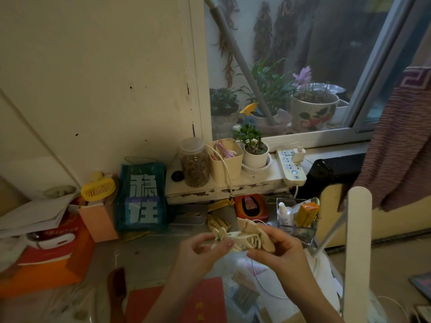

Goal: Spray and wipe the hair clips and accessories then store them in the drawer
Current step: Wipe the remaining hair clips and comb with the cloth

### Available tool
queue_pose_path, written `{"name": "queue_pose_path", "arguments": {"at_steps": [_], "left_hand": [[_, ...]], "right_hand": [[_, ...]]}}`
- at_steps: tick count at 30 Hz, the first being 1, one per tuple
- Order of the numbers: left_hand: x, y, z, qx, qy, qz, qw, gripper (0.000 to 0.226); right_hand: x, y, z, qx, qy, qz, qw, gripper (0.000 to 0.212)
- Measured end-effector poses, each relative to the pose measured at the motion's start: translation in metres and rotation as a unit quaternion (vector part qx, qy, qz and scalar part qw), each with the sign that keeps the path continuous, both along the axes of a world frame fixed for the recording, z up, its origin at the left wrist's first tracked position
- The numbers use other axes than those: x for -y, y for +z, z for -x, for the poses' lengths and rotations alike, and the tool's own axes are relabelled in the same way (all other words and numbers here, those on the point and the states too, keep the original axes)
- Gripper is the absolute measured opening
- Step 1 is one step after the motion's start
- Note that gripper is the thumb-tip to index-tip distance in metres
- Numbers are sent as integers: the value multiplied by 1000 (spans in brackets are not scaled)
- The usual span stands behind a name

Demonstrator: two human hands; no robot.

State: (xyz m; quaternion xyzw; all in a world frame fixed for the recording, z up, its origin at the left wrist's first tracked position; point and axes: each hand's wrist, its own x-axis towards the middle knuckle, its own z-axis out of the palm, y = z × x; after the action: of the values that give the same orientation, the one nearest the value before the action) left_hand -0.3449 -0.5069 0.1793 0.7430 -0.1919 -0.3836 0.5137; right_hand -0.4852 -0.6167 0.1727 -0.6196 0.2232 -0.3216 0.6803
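The hair clip (235,238) looked like smooth cream plastic, wrapped in soft beige cloth (261,234). The jar (194,163) was clear plastic; the sill's (224,191) white paint was chipped and rough.

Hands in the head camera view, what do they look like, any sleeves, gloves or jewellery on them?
Both hands are bare. The left hand and the right hand wear no gloves, and no rings, watch or bracelet show. The forearms are uncovered down to the bottom edge of the picture, with no sleeve in view. The fingernails look short and unpainted, though the dim light makes that hard to confirm.
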Motion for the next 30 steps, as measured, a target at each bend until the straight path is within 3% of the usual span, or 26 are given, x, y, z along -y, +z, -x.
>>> {"name": "queue_pose_path", "arguments": {"at_steps": [6, 11, 16, 22, 25, 30], "left_hand": [[-3, -3, -8, 47, -1, 15, 999, 75], [-9, 5, -15, 81, -50, 67, 993, 34], [-11, 4, -19, 102, -102, 71, 987, 46], [-15, 2, -23, 166, -106, 82, 977, 57], [-16, 1, -24, 193, -121, 98, 969, 61], [-16, 0, -25, 182, -133, 112, 968, 68]], "right_hand": [[5, -3, 3, -22, 1, -42, 999, 26], [16, -6, 5, -91, 4, -29, 995, 21], [9, -1, -5, -90, 42, -8, 995, 24], [0, 6, -7, -80, 139, -79, 984, 30], [-1, 3, -7, -79, 158, -99, 979, 38], [-2, 0, -9, -75, 158, -91, 981, 35]]}}
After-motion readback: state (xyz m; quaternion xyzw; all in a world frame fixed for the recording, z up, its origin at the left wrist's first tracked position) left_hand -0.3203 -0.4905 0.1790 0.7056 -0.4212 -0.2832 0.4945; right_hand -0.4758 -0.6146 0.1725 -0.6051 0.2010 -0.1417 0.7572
